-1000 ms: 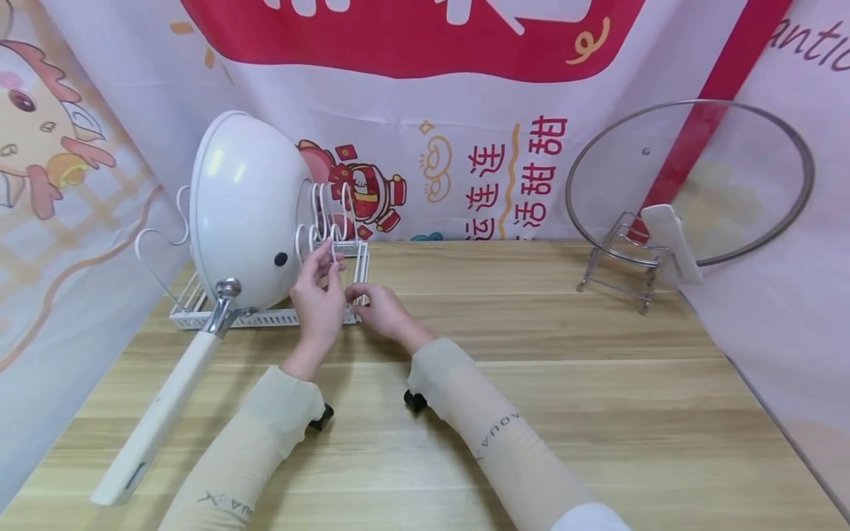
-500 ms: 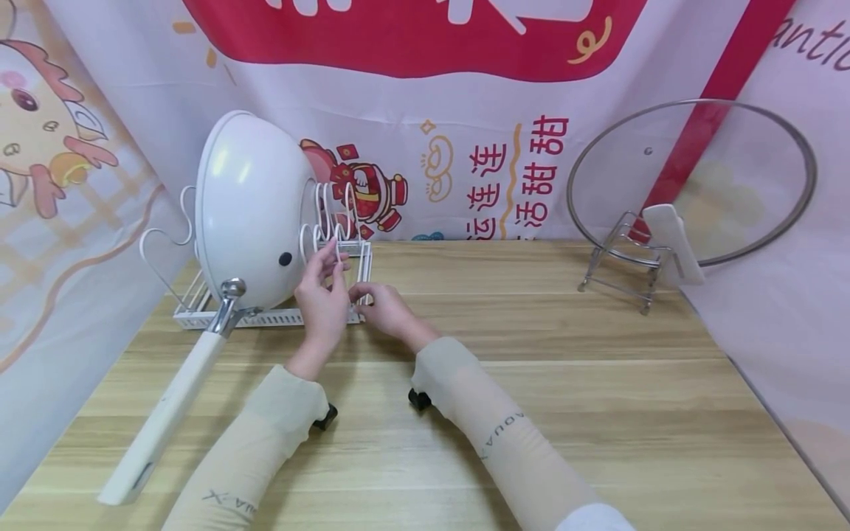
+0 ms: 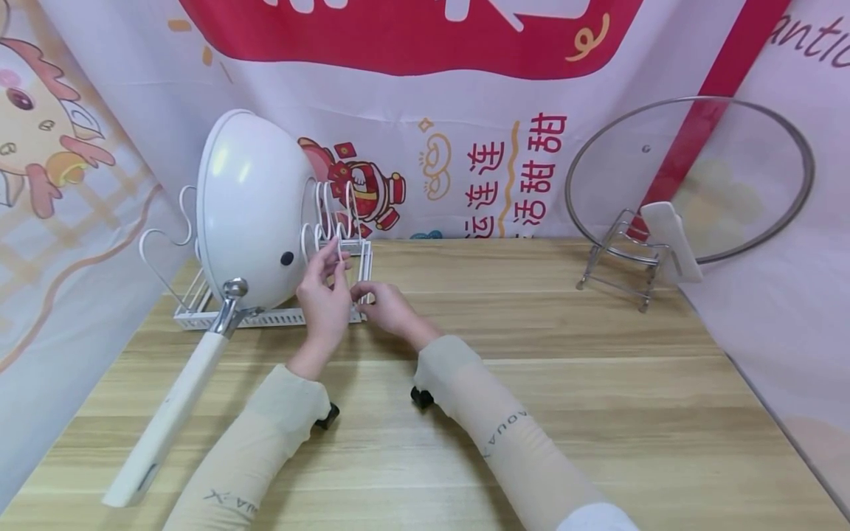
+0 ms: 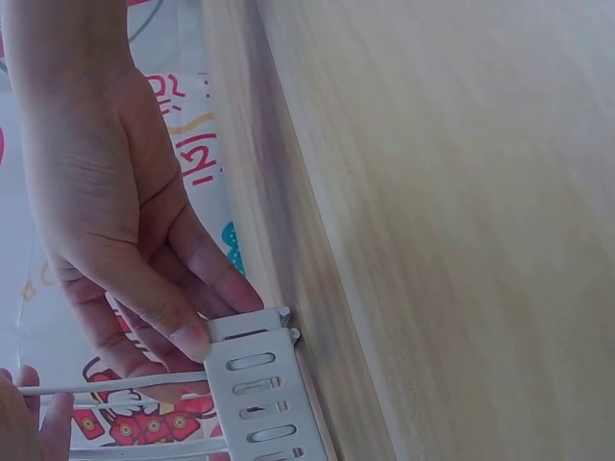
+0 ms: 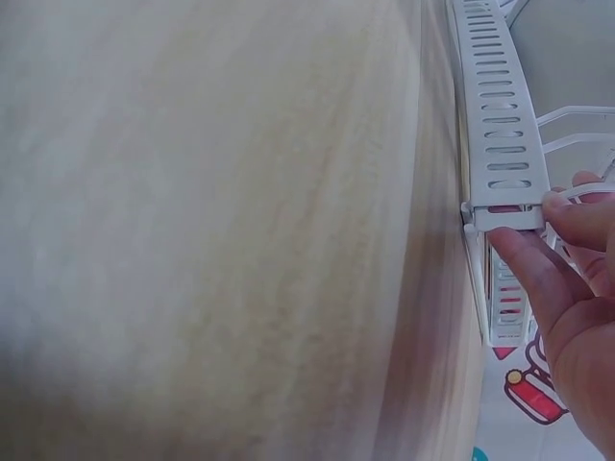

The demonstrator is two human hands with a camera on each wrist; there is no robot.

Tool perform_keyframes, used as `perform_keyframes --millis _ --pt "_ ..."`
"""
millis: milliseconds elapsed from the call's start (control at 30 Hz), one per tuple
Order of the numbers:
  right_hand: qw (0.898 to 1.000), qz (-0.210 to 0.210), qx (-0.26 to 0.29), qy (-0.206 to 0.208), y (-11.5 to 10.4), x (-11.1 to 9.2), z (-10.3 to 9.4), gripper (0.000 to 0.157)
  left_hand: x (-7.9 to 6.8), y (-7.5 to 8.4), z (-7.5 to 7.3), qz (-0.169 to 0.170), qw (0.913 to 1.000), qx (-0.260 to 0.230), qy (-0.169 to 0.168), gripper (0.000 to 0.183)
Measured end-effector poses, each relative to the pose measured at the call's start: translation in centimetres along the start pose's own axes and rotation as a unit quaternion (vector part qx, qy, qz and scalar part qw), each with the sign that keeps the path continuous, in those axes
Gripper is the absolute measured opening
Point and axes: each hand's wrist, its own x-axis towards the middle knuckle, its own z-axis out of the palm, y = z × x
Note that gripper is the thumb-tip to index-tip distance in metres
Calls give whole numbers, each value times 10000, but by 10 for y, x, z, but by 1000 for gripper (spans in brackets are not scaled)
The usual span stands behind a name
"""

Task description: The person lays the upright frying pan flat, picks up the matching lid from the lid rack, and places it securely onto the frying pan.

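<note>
A white wire pot rack (image 3: 272,318) with a slotted front rail (image 4: 252,384) stands at the left of the table. On its side in the rack rests a white wok (image 3: 249,206), its long handle (image 3: 166,417) slanting down toward the near left. My left hand (image 3: 325,302) pinches an upright wire divider (image 3: 340,234) on the rack's right half. Beside it, my right hand (image 3: 392,310) grips the front right corner of the rack, thumb and fingers on the rail's end (image 5: 509,218). Part of the rack behind the left hand and wok is hidden.
At the right, a large glass lid (image 3: 724,177) leans in a small metal wire stand (image 3: 620,258), its white handle (image 3: 671,240) facing forward. Printed cloth (image 3: 412,44) hangs behind and beside the wooden table (image 3: 564,413).
Both hands keep their hold on the rack in nearly the same place. The view shifts slightly; nothing else visibly moves.
</note>
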Motion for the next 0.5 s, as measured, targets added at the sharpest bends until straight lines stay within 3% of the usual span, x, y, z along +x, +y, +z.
perform_keyframes --millis 500 --pt "10000 38 56 27 4 -2 -4 29 -3 4 5 -66 10000 -39 2 41"
